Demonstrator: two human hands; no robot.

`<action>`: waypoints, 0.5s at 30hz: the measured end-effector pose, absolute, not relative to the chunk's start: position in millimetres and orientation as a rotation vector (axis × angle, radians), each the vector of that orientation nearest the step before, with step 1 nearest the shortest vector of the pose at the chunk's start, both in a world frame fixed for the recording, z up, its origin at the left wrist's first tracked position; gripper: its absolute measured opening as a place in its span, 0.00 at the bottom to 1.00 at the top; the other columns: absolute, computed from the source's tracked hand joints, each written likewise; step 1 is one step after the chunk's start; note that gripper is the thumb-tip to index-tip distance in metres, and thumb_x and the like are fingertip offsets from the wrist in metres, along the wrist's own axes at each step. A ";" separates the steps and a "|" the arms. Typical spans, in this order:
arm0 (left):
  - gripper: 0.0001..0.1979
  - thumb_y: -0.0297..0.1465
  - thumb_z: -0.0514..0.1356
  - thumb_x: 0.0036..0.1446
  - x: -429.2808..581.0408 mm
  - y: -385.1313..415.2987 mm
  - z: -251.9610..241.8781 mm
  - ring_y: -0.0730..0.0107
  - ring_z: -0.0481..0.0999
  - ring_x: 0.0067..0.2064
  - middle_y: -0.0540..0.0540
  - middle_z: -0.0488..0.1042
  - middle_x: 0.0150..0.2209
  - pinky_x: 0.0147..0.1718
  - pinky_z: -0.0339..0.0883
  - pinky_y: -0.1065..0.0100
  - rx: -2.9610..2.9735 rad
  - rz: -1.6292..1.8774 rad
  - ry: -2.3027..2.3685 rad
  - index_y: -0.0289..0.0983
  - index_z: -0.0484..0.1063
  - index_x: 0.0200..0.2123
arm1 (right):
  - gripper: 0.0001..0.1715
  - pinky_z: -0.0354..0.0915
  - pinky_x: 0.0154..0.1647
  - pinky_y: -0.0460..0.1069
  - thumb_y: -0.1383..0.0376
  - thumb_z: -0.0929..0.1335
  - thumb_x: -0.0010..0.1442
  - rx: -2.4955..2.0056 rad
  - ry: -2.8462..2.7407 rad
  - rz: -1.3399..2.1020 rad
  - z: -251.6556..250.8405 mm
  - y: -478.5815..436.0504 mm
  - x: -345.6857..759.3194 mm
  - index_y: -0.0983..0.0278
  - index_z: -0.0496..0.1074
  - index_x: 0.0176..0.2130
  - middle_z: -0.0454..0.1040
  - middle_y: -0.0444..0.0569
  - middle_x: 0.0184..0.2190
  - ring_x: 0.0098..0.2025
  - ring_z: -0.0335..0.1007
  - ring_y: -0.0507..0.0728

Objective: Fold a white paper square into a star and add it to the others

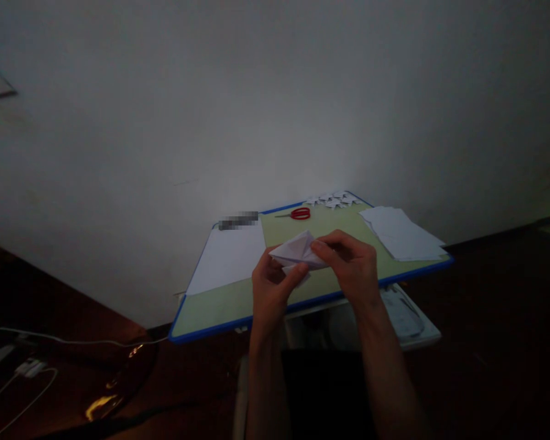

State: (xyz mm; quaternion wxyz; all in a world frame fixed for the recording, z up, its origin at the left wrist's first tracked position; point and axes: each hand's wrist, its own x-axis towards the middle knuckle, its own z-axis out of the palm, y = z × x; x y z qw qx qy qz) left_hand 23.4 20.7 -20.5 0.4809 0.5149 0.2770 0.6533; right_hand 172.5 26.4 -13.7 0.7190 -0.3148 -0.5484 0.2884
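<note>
Just below frame centre, our left hand (271, 287) and right hand (352, 261) pinch the folded white paper (294, 249), seemingly mid-fold; another crease would call for aligned edges.

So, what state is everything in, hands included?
Folded paper: creased, held up in both hands
Left hand: gripping the folded paper
Right hand: pinching the folded paper
Scissors: lying down, blades apparently closed
Paper shapes: pointed, clustered together
Loose sheets: stacked, edges uneven
</note>
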 end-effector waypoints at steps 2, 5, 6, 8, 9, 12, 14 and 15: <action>0.22 0.36 0.79 0.48 26.2 23.2 -22.3 0.65 0.84 0.39 0.44 0.86 0.40 0.40 0.77 0.69 1.216 1.618 0.684 0.36 0.80 0.45 | 0.06 0.64 0.36 0.49 0.62 0.76 0.62 -0.684 -1.194 0.667 -13.7 26.7 170.6 0.59 0.81 0.32 0.77 0.42 0.28 0.33 0.68 0.53; 0.21 0.37 0.79 0.49 29.5 26.3 -23.6 0.66 0.84 0.39 0.45 0.86 0.39 0.41 0.76 0.69 1.156 1.677 0.702 0.36 0.81 0.44 | 0.06 0.65 0.36 0.49 0.61 0.76 0.61 -0.679 -1.217 0.728 -14.3 28.5 168.2 0.60 0.81 0.33 0.78 0.42 0.29 0.33 0.69 0.53; 0.19 0.37 0.78 0.49 29.9 27.0 -23.6 0.67 0.84 0.38 0.45 0.86 0.38 0.40 0.76 0.70 1.136 1.701 0.708 0.36 0.81 0.42 | 0.06 0.65 0.35 0.49 0.61 0.76 0.61 -0.679 -1.238 0.742 -14.8 29.3 167.9 0.60 0.80 0.33 0.78 0.42 0.29 0.33 0.69 0.53; 0.18 0.36 0.78 0.50 29.4 27.4 -23.1 0.68 0.84 0.38 0.45 0.86 0.38 0.41 0.76 0.70 1.104 1.727 0.714 0.35 0.82 0.41 | 0.06 0.65 0.35 0.49 0.62 0.75 0.62 -0.686 -1.303 0.743 -15.5 30.6 168.4 0.61 0.79 0.32 0.77 0.43 0.29 0.32 0.70 0.53; 0.18 0.35 0.78 0.49 28.4 27.4 -22.8 0.68 0.84 0.38 0.45 0.86 0.39 0.41 0.76 0.70 1.099 1.722 0.717 0.35 0.82 0.41 | 0.07 0.65 0.36 0.49 0.63 0.75 0.62 -0.698 -1.350 0.730 -15.7 30.8 169.5 0.61 0.78 0.32 0.77 0.43 0.28 0.32 0.70 0.53; 0.17 0.34 0.78 0.49 22.7 26.2 -22.1 0.67 0.84 0.38 0.44 0.87 0.40 0.41 0.76 0.69 1.136 1.661 0.747 0.35 0.83 0.42 | 0.03 0.66 0.38 0.50 0.64 0.75 0.61 -0.740 -1.463 0.653 -15.2 29.5 176.4 0.61 0.78 0.36 0.77 0.42 0.30 0.34 0.72 0.53; 0.17 0.33 0.78 0.49 18.0 24.6 -21.6 0.66 0.84 0.37 0.44 0.87 0.40 0.40 0.76 0.69 1.183 1.606 0.775 0.35 0.83 0.42 | 0.11 0.68 0.41 0.50 0.64 0.76 0.62 -0.745 -1.465 0.595 -14.2 27.4 183.2 0.59 0.78 0.45 0.79 0.43 0.35 0.37 0.74 0.54; 0.17 0.33 0.78 0.49 16.0 23.5 -21.2 0.66 0.84 0.37 0.44 0.87 0.40 0.39 0.76 0.69 1.207 1.577 0.788 0.35 0.84 0.42 | 0.15 0.68 0.42 0.50 0.64 0.75 0.63 -0.737 -1.465 0.570 -13.5 26.0 186.9 0.58 0.77 0.50 0.79 0.44 0.37 0.39 0.75 0.54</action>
